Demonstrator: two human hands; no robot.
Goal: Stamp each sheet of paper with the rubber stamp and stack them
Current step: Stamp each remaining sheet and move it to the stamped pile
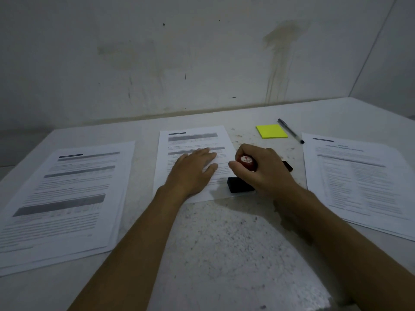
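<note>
A single printed sheet (193, 140) lies in the middle of the table. My left hand (193, 169) rests flat on it with fingers straight. My right hand (262, 169) grips the rubber stamp (246, 162), which has a red knob marked TOP and a black rectangular base (239, 184) pressed down on the sheet's lower right corner. A stack of printed sheets (65, 198) lies at the left. Another stack of sheets (363, 178) lies at the right.
A yellow sticky-note pad (271, 131) and a pen (290, 130) lie at the back right of the speckled table (224, 243). A dark object (288, 166) shows partly behind my right hand. A stained wall rises behind the table.
</note>
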